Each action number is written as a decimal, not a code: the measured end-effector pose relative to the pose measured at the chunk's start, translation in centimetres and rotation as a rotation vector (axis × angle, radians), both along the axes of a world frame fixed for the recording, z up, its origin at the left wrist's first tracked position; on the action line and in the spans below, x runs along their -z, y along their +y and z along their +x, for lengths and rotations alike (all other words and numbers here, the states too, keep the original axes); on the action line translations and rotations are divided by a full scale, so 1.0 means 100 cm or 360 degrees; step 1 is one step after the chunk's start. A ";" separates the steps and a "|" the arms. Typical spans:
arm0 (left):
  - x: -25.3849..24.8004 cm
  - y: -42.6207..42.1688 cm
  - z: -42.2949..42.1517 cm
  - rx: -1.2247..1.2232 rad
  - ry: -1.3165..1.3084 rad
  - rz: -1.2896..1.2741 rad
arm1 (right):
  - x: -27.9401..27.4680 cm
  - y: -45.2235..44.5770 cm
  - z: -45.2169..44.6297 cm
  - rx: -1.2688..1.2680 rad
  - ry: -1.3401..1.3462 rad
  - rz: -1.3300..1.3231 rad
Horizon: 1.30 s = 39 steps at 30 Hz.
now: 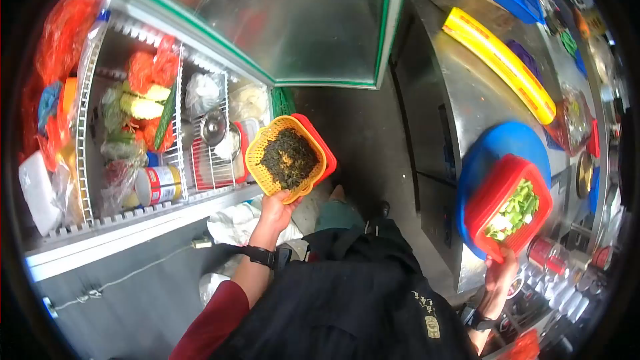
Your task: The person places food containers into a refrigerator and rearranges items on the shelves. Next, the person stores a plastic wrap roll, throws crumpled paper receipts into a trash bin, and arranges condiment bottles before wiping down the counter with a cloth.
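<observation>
Closest to the camera is the black garment (327,307) over our front, seen from above. Our left hand (275,213) grasps the yellow basket (255,160) by its near rim, between us and the open glass door (320,27), just beside the stocked fridge shelves (180,160). The basket's mouth faces up toward us, showing dark leafy food (288,159) inside; it looks nearly as wide as it is long, so we cannot tell its long axis. A red rim (327,147) shows behind its far right side; we cannot tell whether the two touch.

Our right hand (503,272) is closed on the near end of the red basket (485,203), which is over the blue tray (479,160) at the desk (460,80). Its long axis slants from our hand up and to the right, the narrow grip end pointing back at us. Its mouth also faces up, with chopped greens (513,210) inside. Whether it rests on the tray, we cannot tell. Beyond it, well apart from our hand, a long yellow roll (500,67) lies on the desk, its far end pointing up and left.
</observation>
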<state>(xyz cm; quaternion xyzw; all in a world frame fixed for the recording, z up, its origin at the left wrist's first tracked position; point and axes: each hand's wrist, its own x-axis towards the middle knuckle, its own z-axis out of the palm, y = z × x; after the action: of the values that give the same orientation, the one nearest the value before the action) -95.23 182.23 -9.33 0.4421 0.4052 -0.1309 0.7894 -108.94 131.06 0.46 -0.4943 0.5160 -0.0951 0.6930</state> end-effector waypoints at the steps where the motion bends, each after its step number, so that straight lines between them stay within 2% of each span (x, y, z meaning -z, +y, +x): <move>1: 0.003 0.004 0.000 -0.0039 0.0002 -0.0013 | -0.008 0.015 0.019 -0.0139 -0.0060 0.0005; 4: 0.020 0.020 0.006 -0.0187 0.0073 0.0014 | -0.006 0.059 0.078 -0.0400 -0.0084 0.0110; 11: 0.083 0.050 0.046 -0.0369 0.0190 -0.0085 | 0.059 0.178 0.217 -0.1025 0.0111 0.0473; 14: 0.088 0.061 0.060 -0.0460 0.0194 -0.0099 | 0.095 0.221 0.271 -0.1171 0.0142 0.0391; 18: 0.082 0.081 0.055 -0.0478 0.0061 -0.0145 | 0.152 0.264 0.335 -0.1495 0.0174 0.0153; 21: 0.089 0.088 0.038 -0.0564 0.0186 -0.0108 | 0.195 0.303 0.379 -0.1676 0.0194 -0.0007; 22: 0.107 0.094 0.018 -0.0340 0.0106 0.0034 | 0.209 0.318 0.395 -0.1778 0.0195 -0.0033; 23: 0.108 0.091 0.016 -0.0353 0.0131 0.0020 | 0.225 0.335 0.409 -0.1878 0.0203 -0.0055; 25: 0.094 0.085 0.019 -0.0639 0.0220 -0.0079 | 0.257 0.372 0.438 -0.2089 0.0238 -0.0107; 28: 0.095 0.075 0.020 -0.0668 0.0198 -0.0030 | 0.323 0.432 0.475 -0.2340 0.0171 -0.0233; 30: 0.104 0.071 0.015 -0.0673 0.0240 0.0013 | 0.340 0.482 0.498 -0.2443 0.0106 -0.0209; 33: 0.126 0.069 0.001 -0.0604 0.0233 0.0048 | 0.337 0.546 0.525 -0.2638 0.0075 -0.0298; 35: 0.144 0.070 -0.008 -0.0444 0.0413 0.0105 | 0.367 0.585 0.541 -0.2825 -0.0052 -0.0407; 36: 0.150 0.073 -0.012 -0.0323 0.0713 0.0252 | 0.379 0.603 0.550 -0.2911 -0.0080 -0.0496; 37: 0.156 0.074 -0.012 -0.0321 0.0736 0.0244 | 0.389 0.621 0.557 -0.2999 -0.0107 -0.0583; 39: 0.162 0.076 -0.013 -0.0345 0.0647 0.0233 | 0.402 0.654 0.567 -0.3180 -0.0349 -0.1277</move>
<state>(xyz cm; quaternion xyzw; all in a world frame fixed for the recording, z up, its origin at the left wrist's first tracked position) -96.54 189.86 -25.51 0.4166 0.6094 -0.1021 0.6669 -52.20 196.48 -39.69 -0.8710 -0.2538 0.3072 0.2873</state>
